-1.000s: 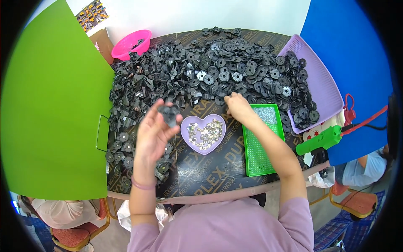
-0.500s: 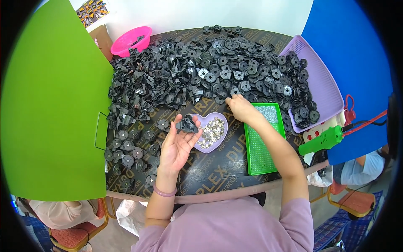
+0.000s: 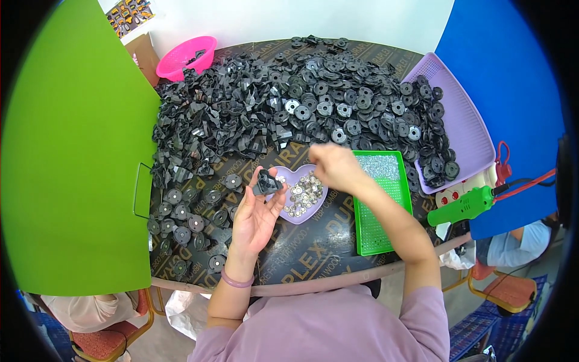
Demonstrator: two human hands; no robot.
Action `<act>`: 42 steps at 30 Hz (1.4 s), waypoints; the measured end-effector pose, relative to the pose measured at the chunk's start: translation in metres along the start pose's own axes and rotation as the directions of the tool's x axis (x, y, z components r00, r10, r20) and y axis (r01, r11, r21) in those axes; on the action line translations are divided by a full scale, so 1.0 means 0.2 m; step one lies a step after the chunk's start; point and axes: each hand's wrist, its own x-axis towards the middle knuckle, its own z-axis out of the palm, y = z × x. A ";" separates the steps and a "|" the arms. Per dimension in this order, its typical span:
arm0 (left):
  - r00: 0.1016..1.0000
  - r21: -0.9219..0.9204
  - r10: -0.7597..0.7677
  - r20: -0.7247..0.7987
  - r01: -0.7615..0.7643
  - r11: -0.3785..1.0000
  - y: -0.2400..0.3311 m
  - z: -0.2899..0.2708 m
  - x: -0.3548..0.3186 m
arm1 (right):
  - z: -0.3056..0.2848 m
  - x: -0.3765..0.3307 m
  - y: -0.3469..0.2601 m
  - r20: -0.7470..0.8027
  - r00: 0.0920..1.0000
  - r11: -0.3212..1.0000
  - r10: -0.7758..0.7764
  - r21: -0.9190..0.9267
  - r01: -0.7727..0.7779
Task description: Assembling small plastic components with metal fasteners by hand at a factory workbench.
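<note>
My left hand (image 3: 258, 211) is turned palm up and holds a small black plastic part (image 3: 265, 183) at its fingertips, just left of a purple heart-shaped dish (image 3: 288, 213) filled with small silver metal pieces. My right hand (image 3: 333, 167) hovers blurred over the right side of that dish, fingers curled; whether it holds anything I cannot tell. A big heap of black plastic parts and round discs (image 3: 289, 102) covers the far half of the dark table (image 3: 313, 253).
A green tray (image 3: 374, 229) lies right of the dish. Assembled black discs (image 3: 187, 217) sit in rows at the left. A pink basket (image 3: 184, 54) stands far left, a lilac tray (image 3: 467, 130) at right, a green power tool (image 3: 464, 205) beside it. Green and blue boards flank the table.
My left hand has drawn back toward me with the black part and turned palm up. My right hand has shifted left from the green tray's far corner toward the heart dish.
</note>
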 end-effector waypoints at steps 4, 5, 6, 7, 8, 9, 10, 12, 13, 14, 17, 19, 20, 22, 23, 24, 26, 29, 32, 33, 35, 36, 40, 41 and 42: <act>0.999 0.130 0.049 0.015 -0.051 0.990 0.01 0.02 0.01 | 0.06 -0.02 -0.09 0.245 0.969 0.995 0.018 -0.103 0.008; 0.999 0.130 0.049 0.016 -0.050 0.990 0.01 0.02 0.01 | 0.06 -0.02 -0.09 0.276 0.961 0.991 -0.027 -0.122 0.063; 0.999 0.052 0.035 0.020 -0.036 0.998 0.01 0.03 0.00 | 0.08 -0.02 -0.09 0.276 0.961 0.990 -0.027 -0.123 0.063; 0.999 -0.026 0.022 0.026 -0.021 0.999 0.01 0.04 0.01 | 0.11 -0.02 -0.08 0.300 0.953 0.986 -0.042 -0.140 0.087; 0.999 -0.026 0.024 0.026 -0.023 0.999 0.01 0.04 0.00 | 0.13 -0.02 -0.07 0.324 0.944 0.981 -0.058 -0.155 0.114; 1.000 -0.030 0.013 -0.007 -0.013 0.999 0.00 0.04 0.00 | 0.14 -0.02 -0.07 0.325 0.944 0.981 -0.059 -0.155 0.115; 0.999 -0.033 0.001 -0.040 -0.003 0.999 0.00 0.04 0.00 | 0.15 -0.01 -0.07 0.331 0.943 0.977 -0.042 -0.182 0.108; 0.999 -0.040 0.000 -0.049 -0.002 0.999 -0.01 0.02 0.00 | 0.17 -0.01 -0.06 0.336 0.941 0.973 -0.028 -0.208 0.103; 0.998 -0.046 -0.004 -0.057 0.001 0.999 -0.02 0.02 0.00 | 0.18 -0.01 -0.05 0.318 0.948 0.967 -0.033 -0.228 0.110; 0.998 -0.046 -0.001 -0.058 -0.001 0.999 -0.02 0.01 0.00 | 0.18 -0.01 -0.04 0.300 0.953 0.962 -0.040 -0.248 0.119; 0.992 -0.025 -0.068 -0.109 0.066 0.998 -0.05 0.02 -0.01 | 0.12 -0.03 -0.05 0.005 0.995 0.988 -0.096 -0.120 0.096; 0.991 -0.019 -0.101 -0.091 0.100 0.995 -0.06 0.01 -0.02 | 0.03 -0.02 -0.12 -0.156 0.973 0.982 -0.167 0.060 0.178; 0.987 -0.011 -0.144 -0.067 0.143 0.990 -0.08 0.02 -0.02 | -0.02 -0.03 -0.15 -0.327 0.925 0.937 -0.194 0.217 0.273; 0.985 0.000 -0.163 -0.061 0.163 0.987 -0.09 0.02 -0.04 | -0.07 -0.07 -0.26 -0.389 0.850 0.889 -0.355 0.141 0.436; 0.983 -0.021 -0.173 -0.062 0.172 0.985 -0.10 0.02 -0.04 | -0.07 -0.08 -0.28 -0.384 0.818 0.868 -0.428 0.079 0.491; 0.981 -0.041 -0.183 -0.063 0.180 0.983 -0.10 0.02 -0.05 | -0.06 -0.09 -0.28 -0.373 0.783 0.840 -0.498 0.017 0.543; 0.983 -0.013 -0.182 -0.021 0.182 0.983 -0.11 0.03 -0.05 | -0.05 -0.11 -0.28 -0.365 0.782 0.839 -0.505 0.005 0.544; 0.982 0.042 -0.189 -0.002 0.188 0.981 -0.11 0.03 -0.06 | -0.06 -0.13 -0.28 -0.342 0.791 0.846 -0.507 -0.019 0.533; 0.983 0.076 -0.184 -0.013 0.185 0.980 -0.13 0.02 -0.06 | -0.06 -0.14 -0.27 -0.310 0.810 0.854 -0.498 -0.011 0.521; 0.980 0.083 -0.197 -0.028 0.199 0.977 -0.13 0.02 -0.06 | -0.06 -0.14 -0.27 -0.292 0.818 0.854 -0.496 0.009 0.521; 0.977 0.089 -0.211 -0.043 0.214 0.973 -0.13 0.03 -0.06 | -0.05 -0.15 -0.27 -0.330 0.799 0.844 -0.503 0.010 0.536; 0.977 0.084 -0.212 -0.031 0.214 0.973 -0.12 0.04 -0.06 | -0.05 -0.16 -0.27 -0.368 0.778 0.834 -0.510 0.009 0.551; 0.975 0.079 -0.220 -0.024 0.221 0.972 -0.12 0.03 -0.06 | -0.07 -0.17 -0.26 -0.365 0.748 0.811 -0.554 -0.035 0.584; 0.975 0.079 -0.219 -0.024 0.221 0.972 -0.12 0.03 -0.07 | -0.07 -0.18 -0.26 -0.338 0.754 0.811 -0.563 -0.050 0.583; 0.975 0.071 -0.221 -0.028 0.223 0.972 -0.12 0.02 -0.07 | -0.08 -0.18 -0.26 -0.310 0.760 0.811 -0.571 -0.066 0.582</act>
